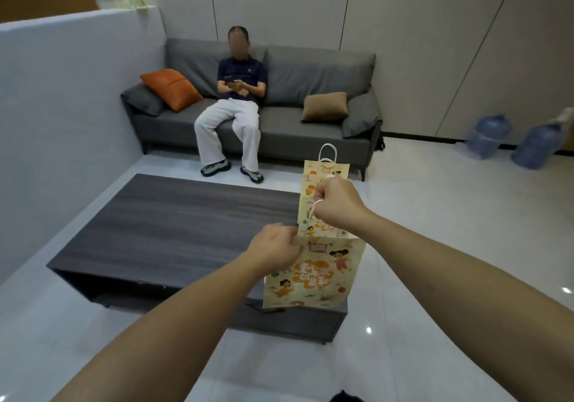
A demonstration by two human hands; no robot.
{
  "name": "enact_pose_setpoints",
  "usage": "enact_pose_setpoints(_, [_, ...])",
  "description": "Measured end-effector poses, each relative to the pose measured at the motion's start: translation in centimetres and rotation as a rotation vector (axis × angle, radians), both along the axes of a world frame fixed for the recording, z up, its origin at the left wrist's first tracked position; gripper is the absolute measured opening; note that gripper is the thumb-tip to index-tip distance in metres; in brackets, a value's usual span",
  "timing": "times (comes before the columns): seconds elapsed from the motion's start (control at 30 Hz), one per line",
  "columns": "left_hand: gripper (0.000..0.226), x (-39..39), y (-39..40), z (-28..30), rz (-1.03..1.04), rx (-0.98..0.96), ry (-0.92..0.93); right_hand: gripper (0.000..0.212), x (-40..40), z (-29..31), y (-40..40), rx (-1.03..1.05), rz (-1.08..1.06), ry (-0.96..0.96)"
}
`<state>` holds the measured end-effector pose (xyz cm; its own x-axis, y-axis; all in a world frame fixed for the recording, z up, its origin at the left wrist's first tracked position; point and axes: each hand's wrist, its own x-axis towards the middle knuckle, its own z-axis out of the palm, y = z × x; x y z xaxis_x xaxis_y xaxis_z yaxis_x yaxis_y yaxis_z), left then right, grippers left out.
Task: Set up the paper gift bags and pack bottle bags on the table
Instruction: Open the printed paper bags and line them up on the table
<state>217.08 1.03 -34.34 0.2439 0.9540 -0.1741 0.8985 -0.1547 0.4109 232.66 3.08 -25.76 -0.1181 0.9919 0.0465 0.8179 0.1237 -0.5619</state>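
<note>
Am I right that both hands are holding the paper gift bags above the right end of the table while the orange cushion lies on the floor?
Not quite: the head view shows the orange cushion on the grey sofa, not the floor. The rest holds: left hand and right hand hold the paper gift bags above the table.

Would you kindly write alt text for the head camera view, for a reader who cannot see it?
A person's left hand pinches the top edge of a printed paper gift bag while the right hand grips white cord handles of more bags, all above a dark table. Beyond, someone sits on a grey sofa.
</note>
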Motion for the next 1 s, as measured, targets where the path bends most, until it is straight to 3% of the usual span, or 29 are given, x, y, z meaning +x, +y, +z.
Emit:
enact_pose_setpoints(0.13, [0.013, 0.5, 2.4, -1.8, -0.051, -0.032, 0.008, 0.028, 0.6, -2.3, 2.2, -0.022, -0.053, 0.024])
enact_pose_setpoints(0.5, [0.03, 4.7, 13.1, -7.4, -0.092, -0.273, 0.076, 0.02, 3.8, -9.3, 12.8, -0.207, -0.065, 0.054])
enact_pose_setpoints(0.7, [0.04, 7.5, 19.3, -10.9, -0.091, -0.316, 0.096, 0.031, 6.4, -13.9, 18.1, -0.339, -0.055, 0.068])
enact_pose_setpoints(1.0, [0.045, 9.9, 24.9, -15.5, -0.053, -0.368, 0.136, 0.027, 8.4, -20.0, 23.9, -0.466, -0.081, 0.11])
